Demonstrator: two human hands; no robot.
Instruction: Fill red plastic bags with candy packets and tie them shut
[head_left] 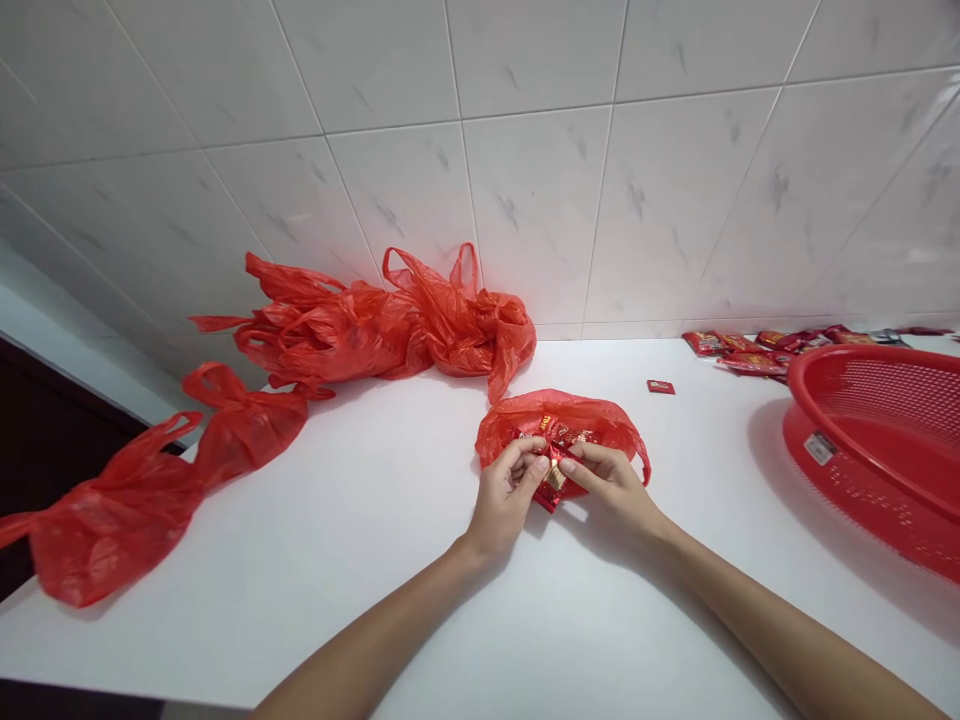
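Between both hands is a small red snack packet (553,478) with a pale biscuit-like picture on it. My left hand (510,490) pinches its left side with thumb and fingers, while my right hand (611,485) grips the right side. Just behind the packet, a red plastic bag (615,425) lies with its mouth spread toward me. More red packets (551,428) show inside that bag, partly hidden by my fingers.
Several knotted red plastic bags (337,330) line the wall and the table's left side. A red plastic basket (862,440) stands at the right. Behind it lie assorted snack packets (750,355). One small red packet (661,387) rests alone on the white table (360,520).
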